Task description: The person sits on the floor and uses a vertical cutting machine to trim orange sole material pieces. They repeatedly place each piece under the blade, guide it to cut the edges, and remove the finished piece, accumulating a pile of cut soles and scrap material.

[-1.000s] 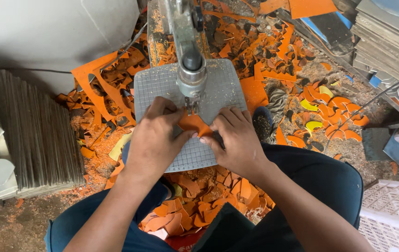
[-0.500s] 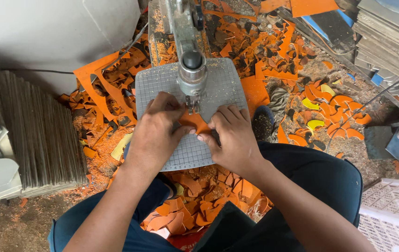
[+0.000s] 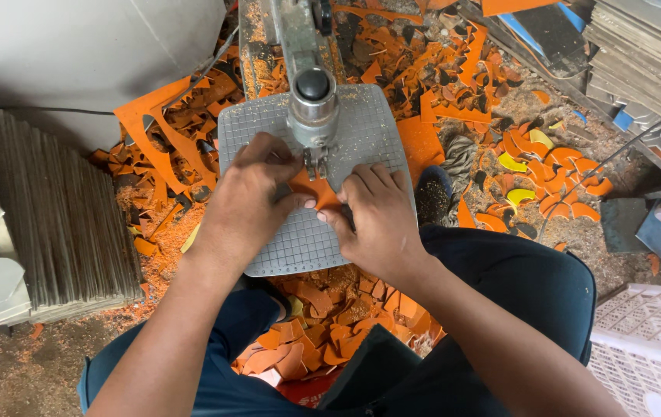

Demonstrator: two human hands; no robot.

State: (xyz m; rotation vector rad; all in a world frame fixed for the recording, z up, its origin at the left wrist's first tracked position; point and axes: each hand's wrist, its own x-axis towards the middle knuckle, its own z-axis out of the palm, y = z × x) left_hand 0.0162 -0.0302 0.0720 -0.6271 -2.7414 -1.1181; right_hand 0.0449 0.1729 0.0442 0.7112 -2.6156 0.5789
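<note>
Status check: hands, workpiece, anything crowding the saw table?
Left hand and right hand both pinching the small orange piece flat on the gridded table. Piece sits under the saw head. Orange offcuts below, off table.

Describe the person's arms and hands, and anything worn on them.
Both forearms are bare, with no sleeves in view. The left hand and right hand are bare too: no gloves, rings, watch or bracelet. Fingernails are short.
</note>
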